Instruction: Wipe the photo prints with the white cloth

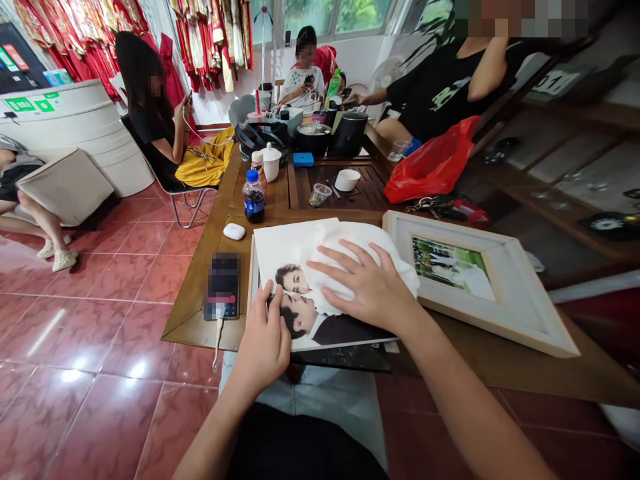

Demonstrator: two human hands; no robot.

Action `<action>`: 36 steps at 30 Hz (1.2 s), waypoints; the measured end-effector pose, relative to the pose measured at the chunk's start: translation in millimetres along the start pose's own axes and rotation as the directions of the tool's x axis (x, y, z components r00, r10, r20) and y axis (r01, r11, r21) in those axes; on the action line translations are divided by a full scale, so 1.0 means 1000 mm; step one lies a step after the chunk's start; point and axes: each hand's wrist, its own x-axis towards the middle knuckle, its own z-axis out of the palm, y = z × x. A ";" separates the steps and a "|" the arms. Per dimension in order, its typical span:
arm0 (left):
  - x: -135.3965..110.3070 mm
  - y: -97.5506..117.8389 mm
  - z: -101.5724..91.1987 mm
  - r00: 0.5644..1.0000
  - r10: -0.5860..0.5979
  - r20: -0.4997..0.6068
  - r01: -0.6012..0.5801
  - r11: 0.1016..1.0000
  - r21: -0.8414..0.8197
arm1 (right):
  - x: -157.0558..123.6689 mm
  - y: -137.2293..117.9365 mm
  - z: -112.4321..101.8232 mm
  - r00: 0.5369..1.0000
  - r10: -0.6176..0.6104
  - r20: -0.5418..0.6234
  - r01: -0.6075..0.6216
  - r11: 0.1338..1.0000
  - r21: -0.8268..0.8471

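Observation:
A large printed photo (280, 257) of a couple lies at the near edge of the wooden table (200, 273). A white cloth (360, 240) rests on it. My right hand (367, 287) lies flat on the cloth with its fingers spread, pressing it onto the print. My left hand (265, 343) grips the print's near left edge, with the thumb on top and the fingers curled under. A dark board (345, 358) shows beneath the print.
A white picture frame (505, 300) lies to the right. A phone (223, 287) on a cable and a white earbud case (234, 231) lie to the left. Behind are a cola bottle (254, 197), a tea tray (370, 183), a red bag (433, 167) and keys (435, 207). Several people sit around.

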 end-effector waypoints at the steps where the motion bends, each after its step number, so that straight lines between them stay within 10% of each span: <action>1: 0.000 0.000 0.000 1.000 -0.001 -0.003 0.001 1.000 0.003 | -0.001 -0.001 0.000 1.000 -0.006 -0.001 0.006 1.000 -0.001; 12: -0.001 0.003 -0.001 1.000 0.018 -0.010 -0.018 1.000 0.015 | -0.035 -0.046 -0.016 0.984 -0.175 -0.041 0.180 0.972 0.152; 26: -0.001 0.001 -0.001 1.000 -0.004 0.011 0.004 1.000 -0.001 | 0.006 -0.003 0.001 1.000 -0.023 0.010 0.023 1.000 0.014; 36: -0.001 0.000 0.001 1.000 0.016 -0.005 -0.016 1.000 0.012 | -0.039 -0.038 -0.012 0.995 -0.088 -0.040 0.091 0.992 0.085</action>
